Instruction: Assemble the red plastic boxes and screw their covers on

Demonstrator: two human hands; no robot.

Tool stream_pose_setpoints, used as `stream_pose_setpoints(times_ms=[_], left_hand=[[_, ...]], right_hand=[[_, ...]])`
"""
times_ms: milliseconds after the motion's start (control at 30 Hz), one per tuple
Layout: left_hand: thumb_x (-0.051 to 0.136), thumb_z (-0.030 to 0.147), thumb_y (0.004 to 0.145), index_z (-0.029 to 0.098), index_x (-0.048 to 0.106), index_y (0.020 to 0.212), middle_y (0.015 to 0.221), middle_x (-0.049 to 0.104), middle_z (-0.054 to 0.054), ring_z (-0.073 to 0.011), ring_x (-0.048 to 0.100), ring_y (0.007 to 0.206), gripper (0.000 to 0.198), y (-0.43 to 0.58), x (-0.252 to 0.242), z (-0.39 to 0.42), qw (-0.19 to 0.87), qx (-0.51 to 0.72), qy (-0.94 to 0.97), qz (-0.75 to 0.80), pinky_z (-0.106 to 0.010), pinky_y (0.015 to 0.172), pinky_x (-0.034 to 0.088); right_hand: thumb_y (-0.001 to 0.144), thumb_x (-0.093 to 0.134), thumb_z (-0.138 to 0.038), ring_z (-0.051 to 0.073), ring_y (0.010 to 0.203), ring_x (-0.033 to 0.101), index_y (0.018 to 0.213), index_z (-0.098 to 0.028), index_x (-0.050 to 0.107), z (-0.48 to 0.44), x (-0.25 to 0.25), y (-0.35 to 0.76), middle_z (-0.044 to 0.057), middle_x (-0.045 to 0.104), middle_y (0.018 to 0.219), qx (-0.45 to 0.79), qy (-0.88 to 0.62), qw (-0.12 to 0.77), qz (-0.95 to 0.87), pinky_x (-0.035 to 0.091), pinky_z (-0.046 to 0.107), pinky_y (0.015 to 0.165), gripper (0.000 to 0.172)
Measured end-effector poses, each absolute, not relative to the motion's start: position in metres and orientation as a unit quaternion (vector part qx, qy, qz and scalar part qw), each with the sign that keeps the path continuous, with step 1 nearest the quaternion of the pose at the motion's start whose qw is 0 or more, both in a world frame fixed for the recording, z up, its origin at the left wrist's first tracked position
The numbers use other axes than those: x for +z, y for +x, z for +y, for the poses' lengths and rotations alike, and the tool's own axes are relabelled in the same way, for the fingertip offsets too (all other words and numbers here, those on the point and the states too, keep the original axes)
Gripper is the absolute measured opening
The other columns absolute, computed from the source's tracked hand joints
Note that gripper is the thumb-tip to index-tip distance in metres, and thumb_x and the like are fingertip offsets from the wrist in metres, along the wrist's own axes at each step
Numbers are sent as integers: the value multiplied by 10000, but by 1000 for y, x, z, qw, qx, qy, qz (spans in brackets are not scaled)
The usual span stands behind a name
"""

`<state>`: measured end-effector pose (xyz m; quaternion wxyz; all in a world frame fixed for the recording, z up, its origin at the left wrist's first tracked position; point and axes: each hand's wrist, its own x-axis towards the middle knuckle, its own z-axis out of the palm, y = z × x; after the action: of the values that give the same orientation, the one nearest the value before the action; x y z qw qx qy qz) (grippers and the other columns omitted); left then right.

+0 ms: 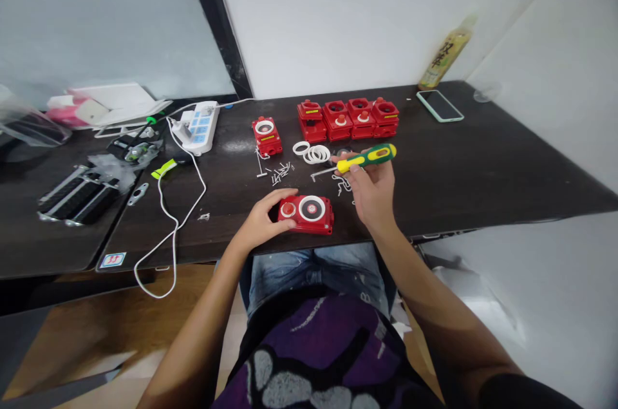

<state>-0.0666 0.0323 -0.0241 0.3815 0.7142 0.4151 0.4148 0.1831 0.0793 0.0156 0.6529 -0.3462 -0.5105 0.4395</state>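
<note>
Near the table's front edge lies a red alarm-like box (pixel 318 223) with a red button and a white-ringed black disc on its face. My left hand (pixel 265 219) grips its left end, fingers behind and thumb in front. Above and to the right of the box, my right hand (pixel 373 187) is closed around a screwdriver (pixel 367 157) with a yellow and green handle. Its shaft points left, and a small screw seems to be at the tip. Beyond the box are loose screws (pixel 280 174), white rings (pixel 317 154) and small white chain-like pieces (pixel 342 183).
A similar red box (pixel 266 135) and a row of several red housings (pixel 350 120) stand farther back. On the left are a white power strip (pixel 205 125), its looping cable (pixel 161 203) and black metal parts (pixel 80 195). A phone (pixel 439 105) and a bottle (pixel 445 58) are at the right.
</note>
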Motion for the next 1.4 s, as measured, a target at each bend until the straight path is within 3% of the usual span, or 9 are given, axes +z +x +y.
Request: stream_pose_setpoints(times_ms=[133, 333, 567, 767, 967, 1233, 1400], left_hand=[[662, 504, 966, 185, 687, 1301, 1279, 709, -144, -251, 705, 1131, 464, -63, -27, 42, 368, 494, 627, 477, -412, 1013, 575], [738, 423, 908, 199, 772, 1149, 1201, 752, -100, -224, 719, 1021, 331, -51, -20, 67, 304, 469, 669, 489, -353, 854, 595], [745, 466, 896, 181, 800, 939, 876, 790, -46, -194, 695, 754, 293, -51, -23, 73, 324, 432, 671, 509, -331, 726, 564], [729, 338, 904, 217, 820, 930, 857, 792, -51, -226, 703, 810, 153, -74, -16, 90, 164, 383, 716, 560, -365, 831, 548], [715, 264, 889, 215, 808, 877, 810, 775, -77, -259, 670, 807, 105, -83, -17, 119, 65, 304, 753, 580, -383, 809, 513], [657, 306, 943, 214, 803, 943, 881, 792, -72, -257, 683, 850, 172, -87, -10, 104, 71, 331, 743, 577, -396, 878, 516], [629, 391, 983, 197, 778, 1051, 1036, 804, -73, -221, 723, 905, 254, -81, -2, 64, 166, 444, 682, 558, -369, 887, 560]], right_hand=[[888, 731, -329, 264, 1119, 764, 1246, -325, 505, 76, 12, 170, 26, 782, 1106, 517, -314, 645, -467, 646, 490, 958, 424], [881, 755, -359, 273, 1127, 764, 1204, -303, 541, 73, 11, 162, 33, 782, 1110, 550, -308, 624, -462, 643, 498, 969, 391], [892, 768, -356, 267, 1125, 767, 1129, -290, 559, 75, 4, 161, 30, 774, 1135, 583, -289, 599, -467, 653, 486, 967, 323], [871, 777, -354, 267, 1097, 775, 1112, -288, 551, 77, 3, 162, 23, 774, 1086, 564, -304, 616, -458, 650, 489, 948, 337], [885, 762, -350, 273, 1097, 775, 1080, -287, 549, 79, 5, 167, 23, 775, 1078, 561, -305, 607, -473, 657, 485, 920, 295], [883, 766, -327, 272, 1068, 782, 1087, -288, 563, 80, 19, 185, 17, 780, 1047, 538, -290, 612, -502, 678, 461, 851, 291], [863, 794, -285, 266, 943, 794, 1082, -270, 596, 75, 48, 212, 25, 788, 998, 521, -296, 520, -608, 678, 435, 760, 296]])
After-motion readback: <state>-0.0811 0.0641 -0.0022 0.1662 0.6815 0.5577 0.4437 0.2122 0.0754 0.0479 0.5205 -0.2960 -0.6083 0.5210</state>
